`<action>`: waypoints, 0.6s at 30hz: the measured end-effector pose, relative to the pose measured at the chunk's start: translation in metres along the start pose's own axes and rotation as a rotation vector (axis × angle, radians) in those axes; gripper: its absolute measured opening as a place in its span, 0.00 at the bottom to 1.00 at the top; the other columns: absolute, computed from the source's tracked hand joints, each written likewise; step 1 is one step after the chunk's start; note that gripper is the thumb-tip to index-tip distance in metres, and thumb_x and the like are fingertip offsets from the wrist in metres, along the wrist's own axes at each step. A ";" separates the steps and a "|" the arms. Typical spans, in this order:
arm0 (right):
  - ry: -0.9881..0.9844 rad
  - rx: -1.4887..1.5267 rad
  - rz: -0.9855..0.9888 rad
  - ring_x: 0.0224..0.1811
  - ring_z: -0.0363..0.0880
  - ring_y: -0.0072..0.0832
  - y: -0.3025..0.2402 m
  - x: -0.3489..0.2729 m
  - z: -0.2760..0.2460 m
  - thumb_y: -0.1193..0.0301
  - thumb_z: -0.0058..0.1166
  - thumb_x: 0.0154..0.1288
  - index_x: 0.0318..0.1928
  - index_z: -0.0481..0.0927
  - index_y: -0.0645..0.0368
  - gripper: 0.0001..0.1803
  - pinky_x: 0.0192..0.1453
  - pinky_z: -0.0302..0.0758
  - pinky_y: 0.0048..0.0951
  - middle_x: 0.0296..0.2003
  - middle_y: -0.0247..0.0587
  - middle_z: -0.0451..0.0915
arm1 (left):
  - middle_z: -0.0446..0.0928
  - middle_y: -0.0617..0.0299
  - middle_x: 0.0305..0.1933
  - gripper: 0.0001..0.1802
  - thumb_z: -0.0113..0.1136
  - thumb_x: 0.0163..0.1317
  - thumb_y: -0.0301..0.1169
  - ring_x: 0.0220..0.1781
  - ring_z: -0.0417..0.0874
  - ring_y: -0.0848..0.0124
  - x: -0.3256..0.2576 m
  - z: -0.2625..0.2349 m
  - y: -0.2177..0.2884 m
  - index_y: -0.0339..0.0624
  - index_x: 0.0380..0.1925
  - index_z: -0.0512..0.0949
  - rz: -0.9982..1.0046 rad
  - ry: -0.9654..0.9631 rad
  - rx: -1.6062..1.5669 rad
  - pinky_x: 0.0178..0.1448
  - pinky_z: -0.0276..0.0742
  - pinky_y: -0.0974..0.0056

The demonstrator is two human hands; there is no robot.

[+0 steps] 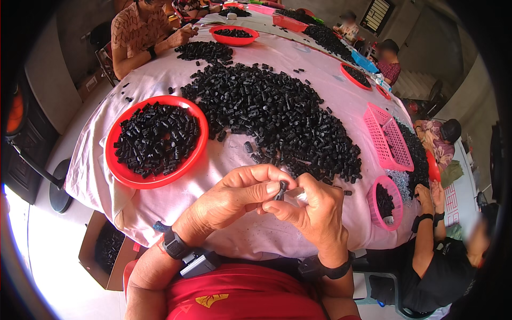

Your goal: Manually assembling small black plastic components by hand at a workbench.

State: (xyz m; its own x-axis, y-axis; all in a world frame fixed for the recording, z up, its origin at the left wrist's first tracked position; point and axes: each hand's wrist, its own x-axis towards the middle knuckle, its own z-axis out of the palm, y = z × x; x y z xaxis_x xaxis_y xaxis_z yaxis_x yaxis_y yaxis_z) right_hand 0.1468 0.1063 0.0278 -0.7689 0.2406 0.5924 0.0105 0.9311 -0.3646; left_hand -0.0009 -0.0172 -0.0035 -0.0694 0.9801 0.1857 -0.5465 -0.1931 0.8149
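My left hand point(234, 198) and my right hand point(314, 210) meet just above the near edge of the table. Together they pinch one small black plastic piece point(281, 188) between thumbs and fingertips; a bit of something pale shows at my right fingers. A big heap of the same black pieces point(277, 114) lies on the pink cloth just beyond my hands. A round red tray point(124, 172) full of black pieces sits to the left of the heap. Both wrists wear dark bands.
A pink mesh basket point(388, 136) and a small round pink basket point(385, 202) stand at the right. Other people sit around the table, one at the right with hands near the small basket. More red trays point(233, 34) lie farther back. A cardboard box point(104, 250) sits on the floor at left.
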 end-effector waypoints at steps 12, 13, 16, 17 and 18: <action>0.055 0.018 -0.047 0.16 0.78 0.32 0.002 0.000 0.005 0.42 0.66 0.55 0.27 0.75 0.59 0.30 0.20 0.71 0.30 0.16 0.40 0.76 | 0.79 0.70 0.45 0.16 0.57 0.71 0.38 0.35 0.70 0.84 0.000 0.001 0.000 0.42 0.53 0.79 -0.004 0.011 -0.007 0.40 0.65 0.75; 0.063 0.019 -0.053 0.16 0.78 0.32 0.002 0.000 0.005 0.42 0.66 0.55 0.27 0.75 0.59 0.30 0.20 0.71 0.30 0.16 0.39 0.76 | 0.79 0.70 0.45 0.16 0.57 0.71 0.38 0.35 0.70 0.84 0.000 0.001 0.000 0.42 0.53 0.79 -0.006 0.011 -0.013 0.40 0.65 0.75; 0.055 0.027 -0.032 0.16 0.78 0.31 0.000 0.001 0.004 0.42 0.66 0.55 0.27 0.75 0.59 0.30 0.20 0.71 0.29 0.16 0.40 0.76 | 0.79 0.70 0.45 0.16 0.57 0.71 0.37 0.35 0.70 0.84 0.001 0.001 -0.001 0.42 0.53 0.79 0.005 0.014 -0.007 0.40 0.65 0.75; 0.055 0.027 -0.033 0.16 0.78 0.31 0.000 0.001 0.003 0.42 0.66 0.55 0.27 0.75 0.59 0.30 0.20 0.71 0.29 0.16 0.40 0.76 | 0.79 0.70 0.45 0.16 0.57 0.71 0.37 0.35 0.70 0.84 0.001 0.001 -0.001 0.42 0.53 0.79 0.005 0.014 -0.007 0.40 0.65 0.75; 0.035 0.008 -0.025 0.16 0.78 0.31 -0.001 0.001 0.002 0.42 0.66 0.55 0.27 0.75 0.59 0.30 0.20 0.71 0.29 0.16 0.40 0.76 | 0.79 0.70 0.44 0.16 0.57 0.71 0.37 0.35 0.70 0.84 0.001 0.001 -0.001 0.42 0.53 0.79 0.006 0.015 -0.009 0.40 0.65 0.75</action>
State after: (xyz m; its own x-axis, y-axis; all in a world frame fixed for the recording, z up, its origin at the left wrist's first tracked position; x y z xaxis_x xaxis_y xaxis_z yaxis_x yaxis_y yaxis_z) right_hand 0.1451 0.1055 0.0274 -0.7459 0.2266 0.6263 -0.0137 0.9349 -0.3546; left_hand 0.0006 -0.0162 -0.0034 -0.0851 0.9795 0.1828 -0.5532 -0.1991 0.8089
